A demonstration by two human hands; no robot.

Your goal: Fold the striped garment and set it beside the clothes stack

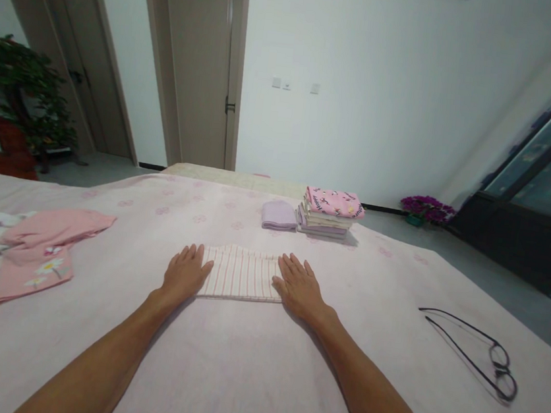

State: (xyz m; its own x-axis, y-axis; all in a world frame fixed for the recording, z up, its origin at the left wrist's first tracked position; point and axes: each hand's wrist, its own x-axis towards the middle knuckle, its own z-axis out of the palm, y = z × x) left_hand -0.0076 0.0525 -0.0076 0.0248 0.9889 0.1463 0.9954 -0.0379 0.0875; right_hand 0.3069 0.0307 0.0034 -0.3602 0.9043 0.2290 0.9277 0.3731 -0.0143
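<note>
Sheet [242, 362] bears striped cloth [242, 275], white wall [370, 78] beyond.

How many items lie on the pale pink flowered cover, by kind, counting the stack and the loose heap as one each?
Single folded fabrics: 2 (cream cloth with pinkish stripes; lilac cloth)
Stack of folded fabric topped with pink printed cloth: 1
Loose heap of pink and white clothing: 1
Black-framed eyeglasses: 1
Total: 5

Our bare left forearm [107, 353] and bare right forearm [368, 373] stretched forward, slanted inward, our left hand [184, 272] flat, palm down, our right hand [300, 287] flat, palm down, fingers [298, 265] pointing away from us, our 2 thumbs [206, 269] angled inward, hands apart
</note>
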